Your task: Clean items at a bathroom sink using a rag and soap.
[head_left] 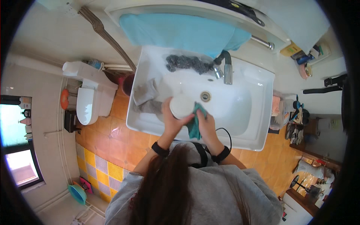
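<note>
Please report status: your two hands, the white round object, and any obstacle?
Left hand gripping white round object. Right hand holding green cloth beside it. Nothing visibly blocking; faucet stands apart.

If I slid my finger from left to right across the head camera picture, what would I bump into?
Window → toilet → light gray cloth → round white thing → right hand → metal spout → metal rail.

Towel [168,32]: light blue, draped over a metal rail [262,42]
Toilet [86,107]: white, on orange tiles [125,137]
Mat [98,162]: yellow-and-grey checks
Basin [76,194]: turquoise, near the mat
</note>
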`<state>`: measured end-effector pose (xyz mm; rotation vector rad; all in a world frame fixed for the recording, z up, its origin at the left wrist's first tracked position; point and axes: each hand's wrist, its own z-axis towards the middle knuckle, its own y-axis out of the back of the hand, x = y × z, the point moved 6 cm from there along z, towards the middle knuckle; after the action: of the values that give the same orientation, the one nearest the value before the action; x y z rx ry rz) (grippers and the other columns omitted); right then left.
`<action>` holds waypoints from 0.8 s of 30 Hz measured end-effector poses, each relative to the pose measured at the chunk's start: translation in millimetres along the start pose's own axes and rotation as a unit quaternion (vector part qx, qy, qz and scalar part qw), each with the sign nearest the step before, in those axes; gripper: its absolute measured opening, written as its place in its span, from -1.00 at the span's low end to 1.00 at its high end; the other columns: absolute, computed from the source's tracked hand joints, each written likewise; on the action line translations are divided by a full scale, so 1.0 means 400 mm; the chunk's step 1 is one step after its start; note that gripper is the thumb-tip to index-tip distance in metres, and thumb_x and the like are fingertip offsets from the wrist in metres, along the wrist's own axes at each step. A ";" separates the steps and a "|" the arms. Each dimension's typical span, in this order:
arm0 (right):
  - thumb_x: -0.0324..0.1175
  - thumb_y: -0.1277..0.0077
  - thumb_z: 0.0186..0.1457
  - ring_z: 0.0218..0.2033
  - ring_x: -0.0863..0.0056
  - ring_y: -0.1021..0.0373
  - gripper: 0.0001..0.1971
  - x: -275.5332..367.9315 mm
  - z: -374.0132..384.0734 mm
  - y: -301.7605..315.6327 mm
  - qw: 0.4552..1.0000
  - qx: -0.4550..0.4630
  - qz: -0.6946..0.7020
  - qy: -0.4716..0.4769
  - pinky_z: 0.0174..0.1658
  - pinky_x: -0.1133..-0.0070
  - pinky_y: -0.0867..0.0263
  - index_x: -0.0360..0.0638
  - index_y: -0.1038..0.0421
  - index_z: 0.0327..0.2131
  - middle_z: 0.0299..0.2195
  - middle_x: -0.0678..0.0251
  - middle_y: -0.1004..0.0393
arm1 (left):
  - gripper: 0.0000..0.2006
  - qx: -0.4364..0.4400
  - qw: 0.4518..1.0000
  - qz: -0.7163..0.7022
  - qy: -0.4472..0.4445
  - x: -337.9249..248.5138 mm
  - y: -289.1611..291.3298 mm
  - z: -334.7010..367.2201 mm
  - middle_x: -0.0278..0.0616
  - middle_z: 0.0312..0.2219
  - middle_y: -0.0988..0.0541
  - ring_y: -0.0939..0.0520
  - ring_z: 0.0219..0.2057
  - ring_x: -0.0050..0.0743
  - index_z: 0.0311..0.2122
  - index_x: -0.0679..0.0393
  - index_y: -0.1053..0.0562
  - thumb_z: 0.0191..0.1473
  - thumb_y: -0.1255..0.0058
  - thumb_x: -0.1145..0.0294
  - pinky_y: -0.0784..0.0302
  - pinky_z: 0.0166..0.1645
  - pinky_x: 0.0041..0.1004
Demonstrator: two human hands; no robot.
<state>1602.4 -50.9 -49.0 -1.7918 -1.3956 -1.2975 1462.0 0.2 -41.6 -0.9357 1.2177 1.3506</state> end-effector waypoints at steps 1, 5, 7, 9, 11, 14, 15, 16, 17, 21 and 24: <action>-0.13 0.16 0.04 -0.40 0.48 -0.38 -0.60 0.000 -0.011 -0.010 1.000 0.026 -0.012 0.000 -0.30 0.56 -0.26 -0.34 -0.38 -0.27 -0.47 0.15 -0.46 | -0.19 -0.045 0.988 0.150 0.013 0.044 0.036 0.031 0.01 -0.18 -0.32 -0.35 -0.12 -0.13 -0.07 0.30 -0.19 -0.47 -0.33 0.18 -0.24 -0.04 -0.30; -0.14 0.12 0.02 -0.45 0.48 -0.38 -0.62 -0.072 -0.029 -0.038 0.997 0.066 -0.019 -0.033 -0.32 0.57 -0.27 -0.31 -0.39 -0.28 -0.51 0.15 -0.46 | -0.18 -0.113 0.977 0.151 0.099 0.175 0.146 0.220 0.11 -0.18 -0.33 -0.35 -0.13 0.00 -0.09 0.35 -0.20 -0.48 -0.32 0.14 -0.24 -0.04 -0.23; -0.15 0.11 0.02 -0.46 0.48 -0.38 -0.63 -0.065 -0.028 -0.031 0.998 0.055 -0.024 -0.035 -0.33 0.57 -0.27 -0.32 -0.39 -0.28 -0.51 0.16 -0.46 | -0.16 -0.178 0.963 0.187 0.080 0.240 0.205 0.301 0.14 -0.19 -0.33 -0.34 -0.11 0.04 -0.07 0.38 -0.17 -0.46 -0.31 0.14 -0.22 -0.02 -0.21; -0.17 0.12 0.03 -0.46 0.52 -0.37 -0.64 -0.071 -0.016 0.007 0.999 0.024 -0.025 -0.033 -0.34 0.58 -0.27 -0.31 -0.39 -0.27 -0.51 0.18 -0.46 | -0.15 -0.153 0.959 0.211 0.108 0.288 0.204 0.368 0.15 -0.18 -0.32 -0.34 -0.11 0.05 -0.06 0.39 -0.14 -0.45 -0.30 0.15 -0.22 -0.01 -0.22; -0.18 0.12 0.03 -0.46 0.53 -0.37 -0.64 -0.086 -0.006 0.059 0.999 -0.010 -0.011 -0.044 -0.34 0.58 -0.27 -0.32 -0.39 -0.27 -0.50 0.19 -0.46 | -0.10 -0.117 0.942 0.274 0.155 0.320 0.185 0.406 0.17 -0.12 -0.28 -0.30 -0.06 0.06 0.00 0.41 -0.05 -0.43 -0.29 0.20 -0.20 0.03 -0.23; -0.20 0.12 0.05 -0.45 0.57 -0.36 -0.65 -0.078 -0.001 0.115 0.996 -0.064 0.027 -0.061 -0.34 0.61 -0.27 -0.34 -0.40 -0.28 -0.48 0.23 -0.47 | -0.08 -0.104 0.939 0.309 0.112 0.371 0.189 0.413 0.19 -0.08 -0.23 -0.25 -0.01 0.06 0.03 0.40 -0.02 -0.42 -0.28 0.20 -0.15 0.07 -0.25; -0.21 0.12 0.05 -0.45 0.58 -0.36 -0.66 -0.110 0.004 0.139 0.992 -0.089 0.051 -0.072 -0.34 0.62 -0.27 -0.36 -0.40 -0.28 -0.48 0.25 -0.47 | -0.05 -0.092 0.945 0.289 0.124 0.397 0.192 0.413 0.19 -0.03 -0.16 -0.20 0.02 0.08 0.05 0.40 0.01 -0.41 -0.28 0.19 -0.11 0.10 -0.26; -0.23 0.11 0.04 -0.45 0.58 -0.36 -0.67 -0.130 0.005 0.159 0.988 -0.110 0.075 -0.082 -0.34 0.63 -0.27 -0.37 -0.40 -0.28 -0.48 0.26 -0.47 | -0.05 -0.092 0.946 0.288 0.118 0.419 0.200 0.407 0.19 -0.03 -0.16 -0.20 0.02 0.08 0.05 0.40 0.01 -0.41 -0.28 0.19 -0.11 0.10 -0.26; -0.24 0.11 0.04 -0.44 0.57 -0.36 -0.67 -0.124 0.008 0.168 0.986 -0.112 0.087 -0.083 -0.35 0.63 -0.27 -0.38 -0.39 -0.27 -0.47 0.27 -0.46 | -0.04 -0.087 0.947 0.292 0.100 0.429 0.209 0.402 0.17 -0.03 -0.16 -0.20 0.01 0.08 0.05 0.40 0.01 -0.42 -0.28 0.16 -0.11 0.09 -0.24; -0.25 0.12 0.05 -0.43 0.56 -0.36 -0.67 -0.116 0.010 0.185 0.979 -0.129 0.124 -0.095 -0.35 0.63 -0.28 -0.39 -0.38 -0.26 -0.46 0.27 -0.46 | -0.12 -0.128 0.861 0.484 0.083 0.309 0.178 0.391 0.13 -0.02 -0.14 -0.20 0.01 0.03 0.05 0.36 -0.01 -0.32 -0.24 0.18 -0.04 0.11 -0.20; -0.26 0.13 0.05 -0.44 0.56 -0.37 -0.66 -0.114 0.024 0.178 0.979 -0.136 0.116 -0.101 -0.35 0.63 -0.29 -0.39 -0.38 -0.25 -0.46 0.26 -0.46 | -0.23 -0.249 0.891 0.342 -0.165 -0.004 0.180 0.435 0.15 0.00 -0.12 -0.21 0.00 0.06 0.06 0.32 -0.03 -0.22 -0.16 0.26 -0.04 0.07 -0.16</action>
<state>1671.6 -86.5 -83.3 -2.2489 -1.1045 -1.2564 1406.8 174.6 2.8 -0.5707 0.9757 2.3624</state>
